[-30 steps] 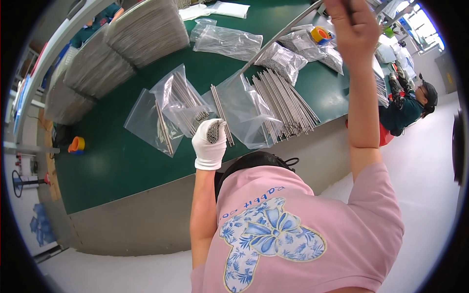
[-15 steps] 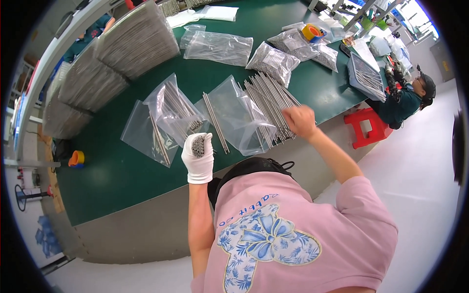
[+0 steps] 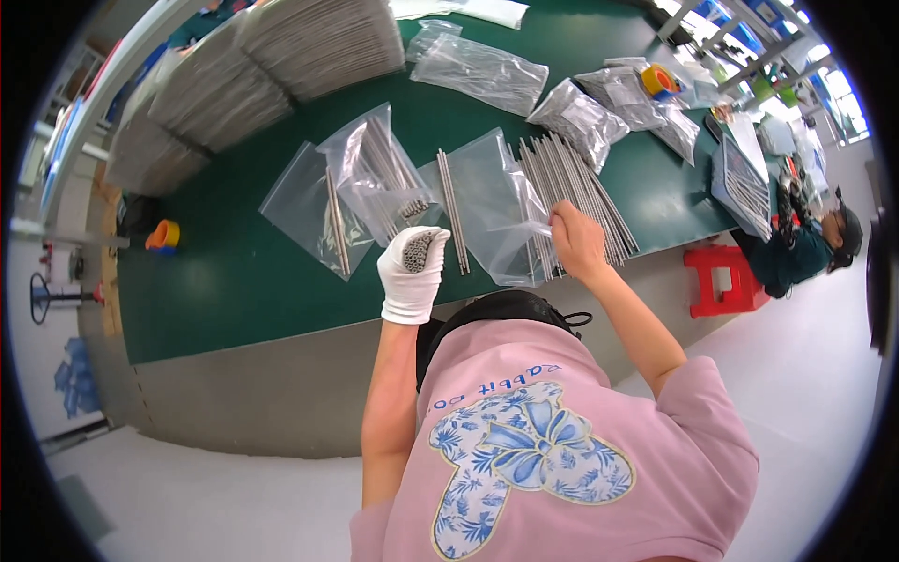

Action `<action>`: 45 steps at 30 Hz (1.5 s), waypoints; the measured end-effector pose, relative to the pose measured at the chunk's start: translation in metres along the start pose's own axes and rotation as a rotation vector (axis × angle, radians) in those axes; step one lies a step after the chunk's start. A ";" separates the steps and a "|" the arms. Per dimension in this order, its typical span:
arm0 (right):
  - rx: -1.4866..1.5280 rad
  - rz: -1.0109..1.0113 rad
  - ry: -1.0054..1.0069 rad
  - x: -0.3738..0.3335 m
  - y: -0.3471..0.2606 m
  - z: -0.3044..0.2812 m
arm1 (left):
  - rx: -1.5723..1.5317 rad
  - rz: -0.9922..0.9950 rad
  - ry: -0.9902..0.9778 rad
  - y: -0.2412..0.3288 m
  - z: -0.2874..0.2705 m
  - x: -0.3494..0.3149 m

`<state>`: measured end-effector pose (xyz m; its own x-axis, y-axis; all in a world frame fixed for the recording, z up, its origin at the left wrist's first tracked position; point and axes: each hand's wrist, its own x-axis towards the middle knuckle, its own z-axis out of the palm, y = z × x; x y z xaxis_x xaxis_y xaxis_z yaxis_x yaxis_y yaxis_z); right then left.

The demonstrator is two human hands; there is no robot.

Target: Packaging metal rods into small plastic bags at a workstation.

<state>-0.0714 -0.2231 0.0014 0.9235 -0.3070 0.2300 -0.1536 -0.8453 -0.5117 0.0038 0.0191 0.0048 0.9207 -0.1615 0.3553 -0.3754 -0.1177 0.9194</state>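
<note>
My left hand (image 3: 405,290), in a white glove, is closed round a bundle of thin metal rods (image 3: 418,251), whose ends face up at me. My bare right hand (image 3: 579,245) pinches the right edge of a clear plastic bag (image 3: 482,201) lying flat on the table. Partly under that bag and beside my right hand spreads a pile of loose metal rods (image 3: 576,192). A few separate rods (image 3: 451,211) lie between the bag and my left hand. Just beyond my left hand is a clear bag with rods (image 3: 375,164); another clear bag (image 3: 302,201) with a few rods adjoins it.
Stacked wrapped bundles (image 3: 318,47) line the green table's (image 3: 215,290) far left. Filled bags (image 3: 581,122), flattened bags (image 3: 478,75) and a tape roll (image 3: 659,82) lie farther back. Another tape roll (image 3: 163,236) sits left. A person (image 3: 796,248) works at right near a blue tray (image 3: 740,187) and red stool (image 3: 721,281).
My right hand has moved left from over the loose rods to the plastic bag's edge and draws it up. My left hand still grips its rods. The whole view has shifted.
</note>
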 end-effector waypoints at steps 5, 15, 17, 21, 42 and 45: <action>0.280 -0.603 0.031 0.037 -0.092 -0.016 | 0.015 0.046 0.028 0.003 -0.005 -0.004; 0.542 -0.547 -0.134 0.048 -0.141 -0.002 | 0.045 0.058 0.055 0.008 -0.006 -0.004; 0.582 -0.517 -0.167 0.049 -0.141 -0.002 | 0.044 0.066 0.064 0.006 -0.006 -0.005; 0.640 -0.501 -0.178 0.048 -0.141 0.001 | 0.030 0.078 0.063 0.004 -0.005 -0.004; 0.445 -0.854 -0.033 0.053 -0.136 -0.001 | 0.081 0.093 0.060 0.005 -0.005 -0.005; 0.419 -0.846 -0.040 0.055 -0.139 -0.005 | 0.045 0.073 0.042 0.008 -0.005 -0.003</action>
<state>-0.0007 -0.1243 0.0893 0.6834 0.3582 0.6362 0.7044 -0.5526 -0.4456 -0.0012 0.0232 0.0119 0.8940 -0.1303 0.4287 -0.4452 -0.1514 0.8825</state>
